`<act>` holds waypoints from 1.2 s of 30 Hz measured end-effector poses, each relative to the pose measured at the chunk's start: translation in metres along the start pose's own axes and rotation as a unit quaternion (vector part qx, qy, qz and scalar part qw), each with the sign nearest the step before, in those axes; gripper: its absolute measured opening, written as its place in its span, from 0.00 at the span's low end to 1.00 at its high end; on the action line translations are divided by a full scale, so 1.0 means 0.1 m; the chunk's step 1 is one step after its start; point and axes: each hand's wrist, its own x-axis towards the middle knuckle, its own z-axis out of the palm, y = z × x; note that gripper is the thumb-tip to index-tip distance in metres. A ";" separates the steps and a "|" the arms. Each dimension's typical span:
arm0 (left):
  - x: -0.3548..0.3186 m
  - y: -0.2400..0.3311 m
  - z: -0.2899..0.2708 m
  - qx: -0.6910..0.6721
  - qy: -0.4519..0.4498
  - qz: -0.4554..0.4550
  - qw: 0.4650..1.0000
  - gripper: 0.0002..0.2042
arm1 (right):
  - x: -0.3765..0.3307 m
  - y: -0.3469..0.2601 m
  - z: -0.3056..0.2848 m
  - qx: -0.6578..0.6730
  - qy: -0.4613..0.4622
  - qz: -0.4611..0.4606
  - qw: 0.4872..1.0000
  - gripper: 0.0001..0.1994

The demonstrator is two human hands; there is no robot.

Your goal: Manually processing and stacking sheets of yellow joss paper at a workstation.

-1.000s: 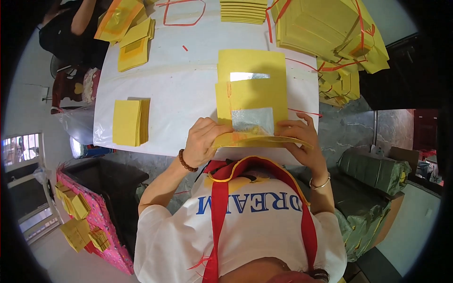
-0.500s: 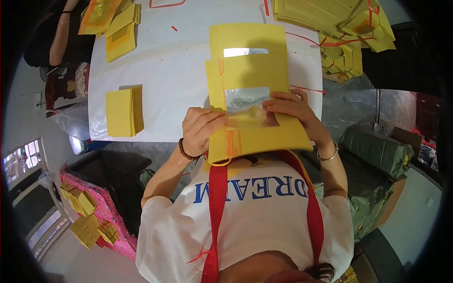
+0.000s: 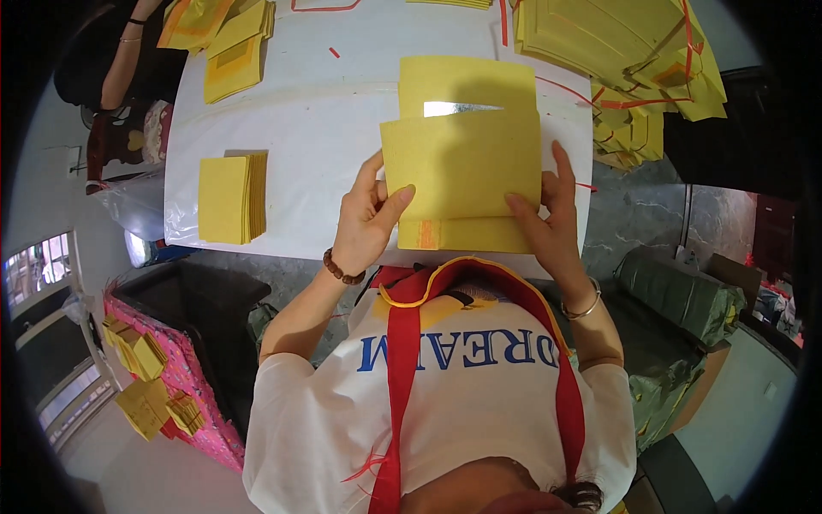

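A folded sheet of yellow paper, plain side up, lies across a pile of yellow paper sheets at the table's front edge. My left hand, wearing a beaded bracelet, grips its left side, thumb on top and fingers partly hidden behind the edge. At the right side, my right hand holds the sheet with the thumb on its face, forefinger pointing up beside it. A strip of silver foil shows on the pile above the fold. Orange print shows below it.
A neat stack of folded yellow papers stands on the white table to the left. More yellow bundles with red straps lie at the far right. Another person's arm is at the far left. A black bin stands below.
The sheet's lower part has been folded upward, covering its silver foil patch with the plain yellow back. Both hands have shifted to the sides of the fold, my right hand moving outward.
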 end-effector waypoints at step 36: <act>0.19 0.19 -0.09 0.177 -0.037 -0.044 0.982 0.22 | 0.10 0.13 0.00 -0.121 0.064 -0.036 0.990 0.19</act>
